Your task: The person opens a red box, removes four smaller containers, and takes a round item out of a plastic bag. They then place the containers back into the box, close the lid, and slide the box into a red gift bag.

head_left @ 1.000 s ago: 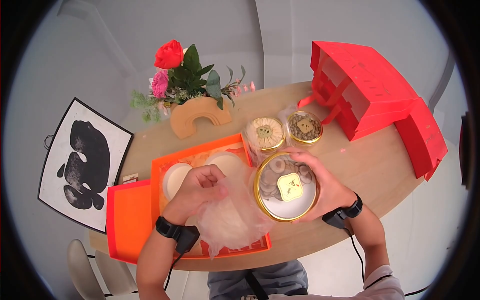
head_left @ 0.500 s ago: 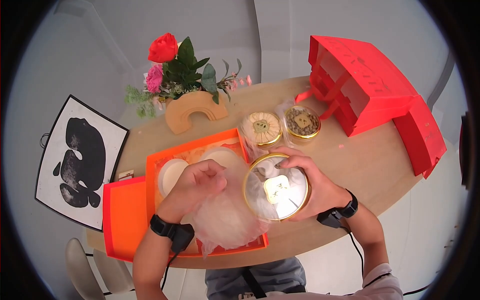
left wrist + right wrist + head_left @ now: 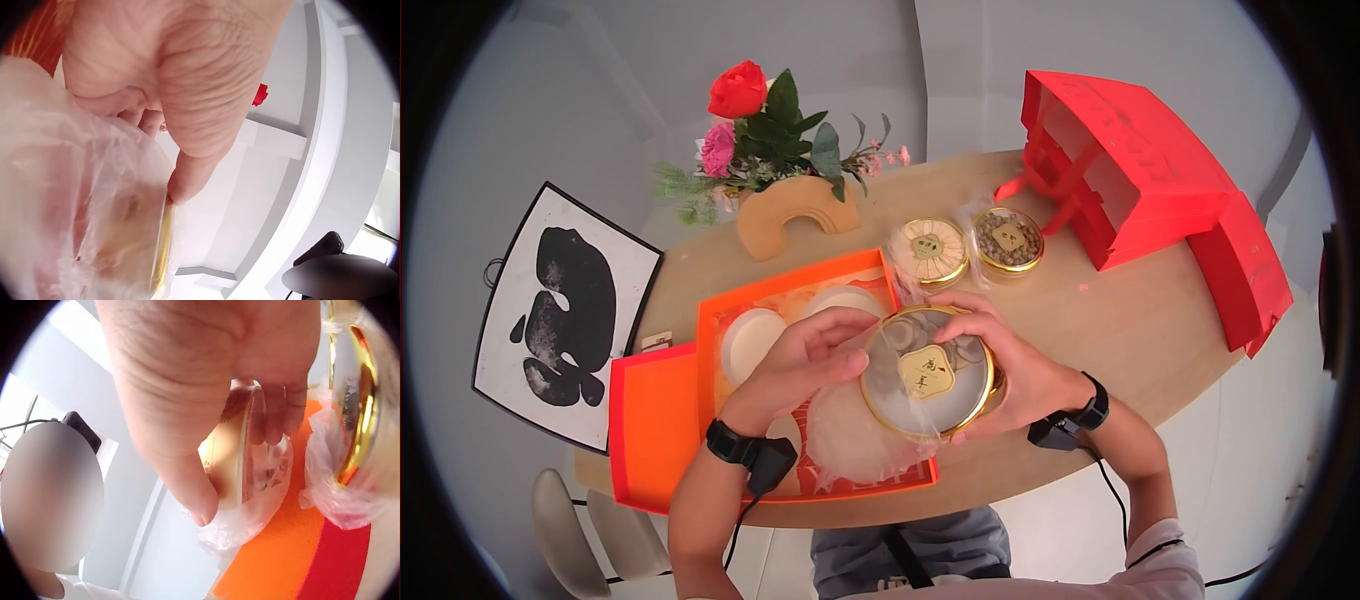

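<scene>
A round jar (image 3: 960,400) with a gold rim, a pale label and sliced pieces inside is tilted up above the table. My right hand (image 3: 1025,375) grips its right side, thumb and fingers spread around it. At its left edge, my left hand (image 3: 800,365) pinches the clear plastic bag (image 3: 855,440), which hangs partly over the jar. The left wrist view has the left thumb against the gold rim (image 3: 164,250), with bag (image 3: 94,181) below the hand. In the right wrist view, the right hand (image 3: 187,387) spans the jar (image 3: 231,456), with crumpled plastic (image 3: 231,531) beneath.
An orange box (image 3: 800,277) with round white recesses lies under the hands, beside an orange panel (image 3: 655,425). Two gold-rimmed jars (image 3: 930,250) (image 3: 1008,240) stand behind. Around them are a flower arrangement (image 3: 775,140), a framed picture (image 3: 565,320) and a red carton (image 3: 1140,170).
The jar has moved left and tilted, with my right hand still gripping it. My left hand has come to its left edge, and the bag now overlaps the jar.
</scene>
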Action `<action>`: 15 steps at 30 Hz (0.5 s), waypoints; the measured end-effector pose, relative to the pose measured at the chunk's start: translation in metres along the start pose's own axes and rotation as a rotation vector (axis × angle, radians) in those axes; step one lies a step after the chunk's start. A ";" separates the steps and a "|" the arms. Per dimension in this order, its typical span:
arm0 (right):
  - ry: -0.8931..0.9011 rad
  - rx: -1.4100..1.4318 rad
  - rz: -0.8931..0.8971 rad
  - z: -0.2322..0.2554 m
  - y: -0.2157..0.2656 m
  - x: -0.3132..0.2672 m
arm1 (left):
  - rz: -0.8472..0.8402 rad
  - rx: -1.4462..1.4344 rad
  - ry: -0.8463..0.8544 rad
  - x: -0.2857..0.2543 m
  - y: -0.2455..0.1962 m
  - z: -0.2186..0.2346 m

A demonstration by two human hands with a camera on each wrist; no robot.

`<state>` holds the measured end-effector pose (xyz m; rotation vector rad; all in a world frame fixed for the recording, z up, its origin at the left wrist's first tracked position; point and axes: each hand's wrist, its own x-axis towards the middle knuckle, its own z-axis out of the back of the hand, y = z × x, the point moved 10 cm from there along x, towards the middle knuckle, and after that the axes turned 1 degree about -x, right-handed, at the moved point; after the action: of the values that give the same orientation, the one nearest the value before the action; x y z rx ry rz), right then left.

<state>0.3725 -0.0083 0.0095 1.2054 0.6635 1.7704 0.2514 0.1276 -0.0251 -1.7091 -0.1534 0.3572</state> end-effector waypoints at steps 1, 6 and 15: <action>0.024 -0.041 0.007 -0.001 0.004 0.006 | -0.018 -0.034 0.003 0.000 -0.002 0.000; 0.116 -0.042 -0.075 0.005 0.018 0.040 | -0.076 -0.201 -0.066 0.000 -0.007 0.014; -0.068 0.212 -0.335 0.020 0.008 0.092 | -0.352 -0.464 -0.309 -0.008 -0.035 0.047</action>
<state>0.3745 0.0674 0.0656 1.2076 0.9709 1.4013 0.2324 0.1758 0.0039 -2.0242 -0.8052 0.3360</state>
